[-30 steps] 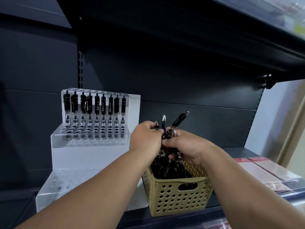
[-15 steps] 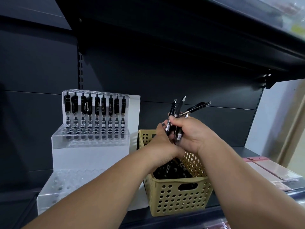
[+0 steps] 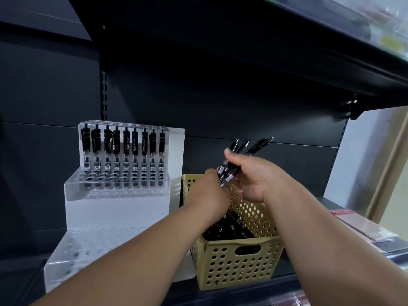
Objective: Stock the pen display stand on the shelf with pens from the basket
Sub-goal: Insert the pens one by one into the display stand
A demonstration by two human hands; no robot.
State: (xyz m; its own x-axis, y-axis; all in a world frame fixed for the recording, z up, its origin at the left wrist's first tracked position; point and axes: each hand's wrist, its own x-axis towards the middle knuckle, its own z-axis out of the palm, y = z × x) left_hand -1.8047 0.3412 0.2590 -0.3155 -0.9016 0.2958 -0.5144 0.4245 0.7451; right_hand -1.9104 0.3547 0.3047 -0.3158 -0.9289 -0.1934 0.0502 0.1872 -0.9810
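Above the basket (image 3: 238, 268), the right hand (image 3: 260, 176) had raised its gripped black pens (image 3: 260, 144), ready for the pen display stand (image 3: 117, 192); the left hand (image 3: 209, 193) hid its fingers.

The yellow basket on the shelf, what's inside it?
Black pens lie heaped in the basket. The left hand covers the pile's back part and the front wall hides the bottom, so its depth cannot be seen. The right hand holds more pens above.

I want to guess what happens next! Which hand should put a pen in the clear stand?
Probably the left hand: it is nearer the stand, which stands left of the basket, and sits at the lower ends of the pens. The right hand is busy gripping them.
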